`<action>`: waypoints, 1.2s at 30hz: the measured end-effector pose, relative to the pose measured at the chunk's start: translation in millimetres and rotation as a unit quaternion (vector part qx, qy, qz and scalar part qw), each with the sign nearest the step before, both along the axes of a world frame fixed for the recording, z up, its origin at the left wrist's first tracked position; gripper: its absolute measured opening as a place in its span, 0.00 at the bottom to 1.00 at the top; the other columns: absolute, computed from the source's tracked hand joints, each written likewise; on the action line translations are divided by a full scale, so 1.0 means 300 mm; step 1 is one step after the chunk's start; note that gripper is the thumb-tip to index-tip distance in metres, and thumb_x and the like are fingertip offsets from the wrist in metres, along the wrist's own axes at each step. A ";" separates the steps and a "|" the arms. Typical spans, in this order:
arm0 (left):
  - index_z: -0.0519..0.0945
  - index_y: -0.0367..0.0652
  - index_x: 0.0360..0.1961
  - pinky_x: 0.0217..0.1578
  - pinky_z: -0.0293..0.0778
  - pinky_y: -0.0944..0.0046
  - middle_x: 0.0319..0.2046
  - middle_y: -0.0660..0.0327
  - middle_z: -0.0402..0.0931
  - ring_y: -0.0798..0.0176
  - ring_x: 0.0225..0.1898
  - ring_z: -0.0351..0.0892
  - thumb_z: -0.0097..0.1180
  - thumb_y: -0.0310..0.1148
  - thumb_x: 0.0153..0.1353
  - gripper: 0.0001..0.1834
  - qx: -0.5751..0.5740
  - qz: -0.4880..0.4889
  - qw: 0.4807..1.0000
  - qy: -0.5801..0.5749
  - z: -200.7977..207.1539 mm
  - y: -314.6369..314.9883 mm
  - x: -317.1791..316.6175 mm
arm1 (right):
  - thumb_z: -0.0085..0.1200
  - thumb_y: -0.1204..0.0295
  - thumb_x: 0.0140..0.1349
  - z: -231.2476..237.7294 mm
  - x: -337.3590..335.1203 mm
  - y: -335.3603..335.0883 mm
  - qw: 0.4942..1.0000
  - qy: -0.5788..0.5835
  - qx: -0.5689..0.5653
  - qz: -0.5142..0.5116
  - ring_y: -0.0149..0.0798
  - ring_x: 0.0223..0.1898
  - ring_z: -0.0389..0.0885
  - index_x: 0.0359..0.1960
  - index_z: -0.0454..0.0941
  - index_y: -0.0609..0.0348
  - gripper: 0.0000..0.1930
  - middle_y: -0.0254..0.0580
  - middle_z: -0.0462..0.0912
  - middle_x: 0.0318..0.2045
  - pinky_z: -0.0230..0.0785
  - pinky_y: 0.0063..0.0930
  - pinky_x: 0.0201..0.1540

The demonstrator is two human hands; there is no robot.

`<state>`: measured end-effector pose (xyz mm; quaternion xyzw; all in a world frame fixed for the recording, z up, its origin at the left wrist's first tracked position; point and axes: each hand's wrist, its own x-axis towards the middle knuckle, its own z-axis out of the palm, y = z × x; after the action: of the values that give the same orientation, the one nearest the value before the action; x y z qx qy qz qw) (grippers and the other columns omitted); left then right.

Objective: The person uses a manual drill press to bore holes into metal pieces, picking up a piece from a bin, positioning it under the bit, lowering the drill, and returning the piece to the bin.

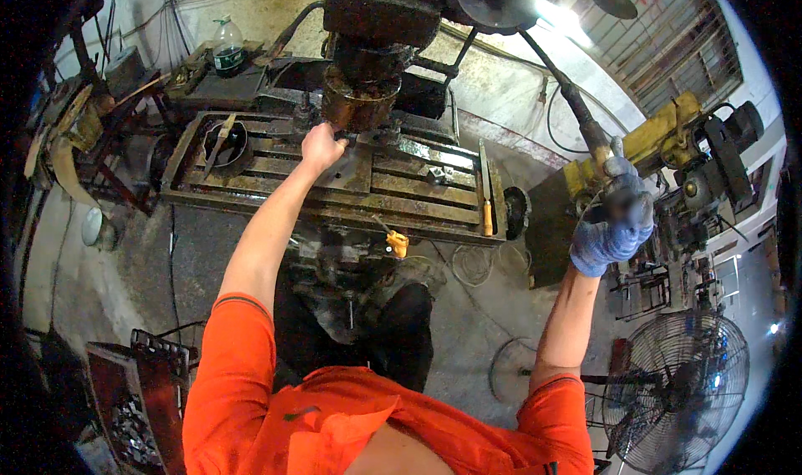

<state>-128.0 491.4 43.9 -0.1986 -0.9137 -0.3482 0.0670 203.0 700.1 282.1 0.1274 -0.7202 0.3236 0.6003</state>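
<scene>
My left hand (322, 147), bare, is closed at the foot of the rusty brown cylindrical part (355, 99) under the machine's dark head (376, 11). Something dark shows at its fingertips, too small to name. Out to the right, my right hand (614, 228) wears a grey-blue knitted glove with a dark patch. Its fingers are wrapped at the lower end of a long lever (572, 99) that slants down from the machine head. Below the left hand lies the slotted metal worktable (288, 174), wet and stained.
A file (487, 199) with a wooden handle lies at the table's right end, near a small metal block (439, 175). A pot (225, 147) with a brush across it sits at the left. A yellow-handled tool (397, 243) hangs in front. A large fan (677, 391) stands lower right.
</scene>
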 end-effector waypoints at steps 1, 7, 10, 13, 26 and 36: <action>0.76 0.33 0.23 0.34 0.72 0.52 0.27 0.45 0.76 0.45 0.34 0.76 0.64 0.40 0.40 0.19 0.007 0.000 1.000 0.002 0.000 -0.001 0.003 | 0.40 0.63 0.59 0.011 -0.002 -0.002 1.000 0.002 0.005 0.003 0.41 0.36 0.76 0.33 0.74 0.71 0.19 0.50 0.78 0.32 0.65 0.35 0.45; 0.76 0.33 0.25 0.35 0.72 0.52 0.28 0.45 0.76 0.45 0.35 0.76 0.63 0.41 0.41 0.19 -0.026 -0.007 0.999 -0.032 0.015 0.000 0.015 | 0.42 0.59 0.58 0.010 -0.034 -0.066 0.970 0.056 0.081 -0.221 0.40 0.32 0.74 0.20 0.71 0.66 0.20 0.46 0.77 0.26 0.63 0.33 0.42; 0.76 0.32 0.26 0.35 0.72 0.52 0.28 0.45 0.76 0.45 0.35 0.76 0.62 0.40 0.41 0.19 -0.010 -0.016 1.000 -0.004 0.024 -0.001 0.015 | 0.43 0.60 0.58 0.007 -0.036 -0.105 0.996 0.045 -0.049 -0.056 0.43 0.34 0.74 0.19 0.69 0.65 0.19 0.49 0.78 0.28 0.62 0.36 0.44; 0.77 0.32 0.32 0.34 0.72 0.54 0.27 0.46 0.76 0.49 0.34 0.77 0.60 0.37 0.44 0.18 0.015 -0.036 0.998 0.051 -0.010 -0.057 -0.018 | 0.39 0.59 0.60 0.004 -0.048 -0.109 0.994 0.036 -0.103 -0.028 0.44 0.36 0.74 0.20 0.70 0.66 0.21 0.51 0.79 0.31 0.61 0.37 0.47; 0.75 0.41 0.45 0.31 0.71 0.61 0.30 0.52 0.78 0.55 0.29 0.78 0.56 0.30 0.48 0.19 -0.003 -0.041 0.987 0.154 0.196 -0.747 0.149 | 0.37 0.60 0.63 -0.011 -0.045 -0.115 0.975 0.065 -0.201 0.068 0.43 0.40 0.71 0.20 0.65 0.61 0.19 0.52 0.75 0.31 0.54 0.40 0.55; 0.74 0.32 0.44 0.31 0.69 0.71 0.30 0.60 0.78 0.70 0.29 0.75 0.53 0.21 0.49 0.17 0.183 0.108 0.977 -0.025 0.064 -1.142 0.250 | 0.42 0.62 0.59 -0.068 -0.032 -0.075 0.981 0.056 -0.159 0.098 0.44 0.41 0.71 0.20 0.67 0.60 0.16 0.49 0.76 0.32 0.54 0.39 0.54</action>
<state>-52.9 148.8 63.0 -0.0739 -0.8519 -0.5052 0.1167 193.3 677.8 261.6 0.1183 -0.6092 0.4837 0.6172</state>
